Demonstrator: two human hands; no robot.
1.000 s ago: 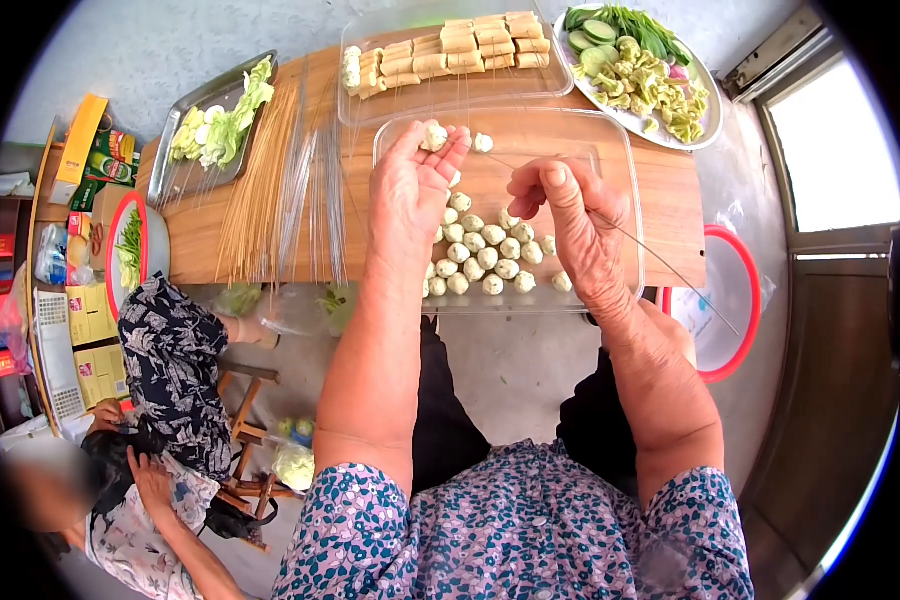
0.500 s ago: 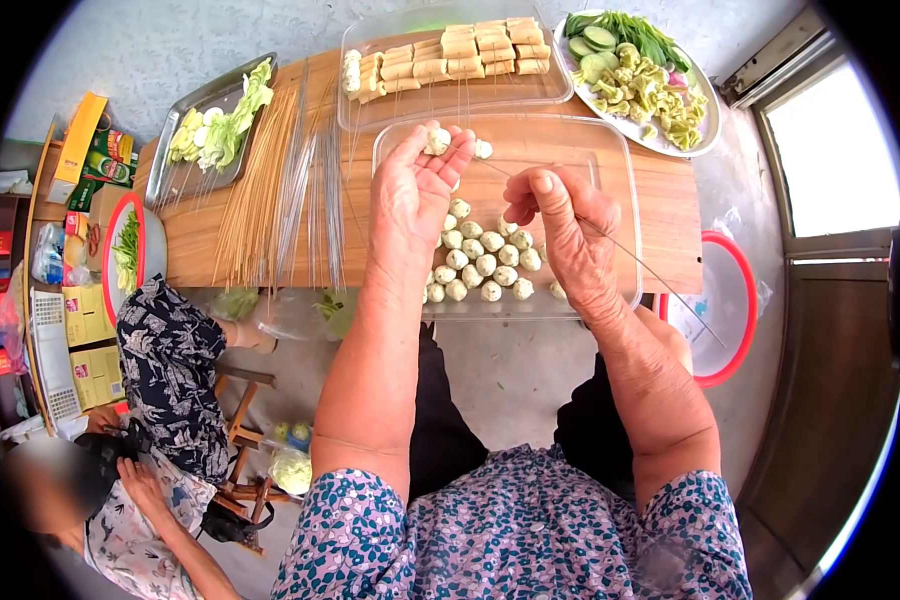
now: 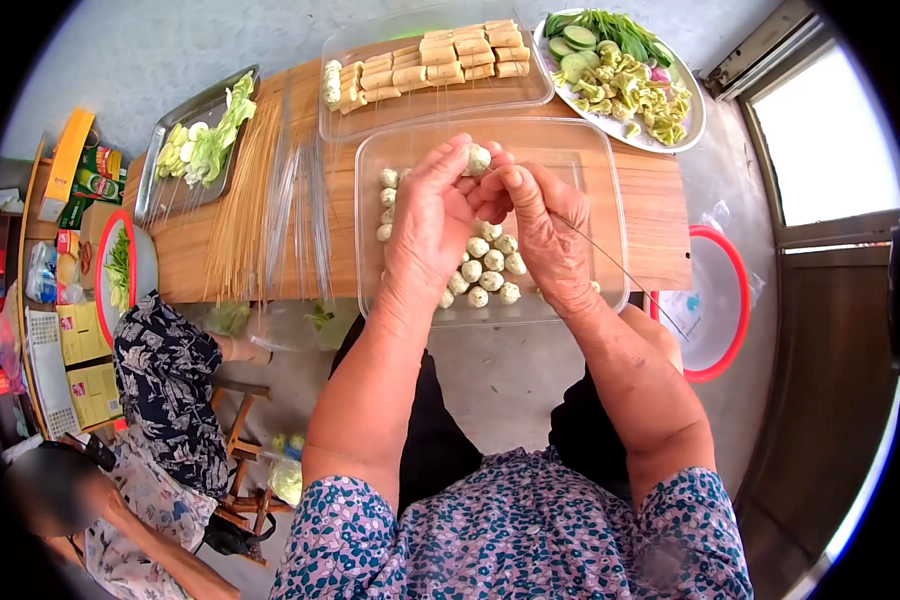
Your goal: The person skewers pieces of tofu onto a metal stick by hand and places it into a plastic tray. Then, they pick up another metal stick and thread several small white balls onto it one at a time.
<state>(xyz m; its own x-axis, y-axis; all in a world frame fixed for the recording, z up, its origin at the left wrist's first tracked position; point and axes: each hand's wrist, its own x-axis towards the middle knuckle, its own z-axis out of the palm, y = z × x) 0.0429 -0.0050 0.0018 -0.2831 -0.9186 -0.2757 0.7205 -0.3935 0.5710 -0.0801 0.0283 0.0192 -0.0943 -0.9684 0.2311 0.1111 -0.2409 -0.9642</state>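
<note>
Between the fingertips of my left hand (image 3: 432, 205) is a pale, green-flecked ball (image 3: 478, 159). A thin metal skewer (image 3: 620, 265) is pinched in my right hand (image 3: 552, 230), its long end slanting down to the right. The skewer's other end meets the ball; my fingers hide whether it has gone in. Both hands are close together above a clear plastic tray (image 3: 363, 225). Inside the tray lie several more such balls (image 3: 492, 260), some hidden behind my hands and wrists.
Behind stands another clear tray (image 3: 335, 130) of skewered tofu-like rolls (image 3: 435, 60). At left are loose skewers (image 3: 245, 200) and a metal tray (image 3: 155, 190) with lettuce. A vegetable plate (image 3: 692, 135) is back right, a red-rimmed basin (image 3: 742, 300) at right. Another person (image 3: 160, 510) sits lower left.
My hands have come together. The ball that lay on my open left fingers is now gripped at the fingertips, against the skewer. The seated person's hand has risen towards the head.
</note>
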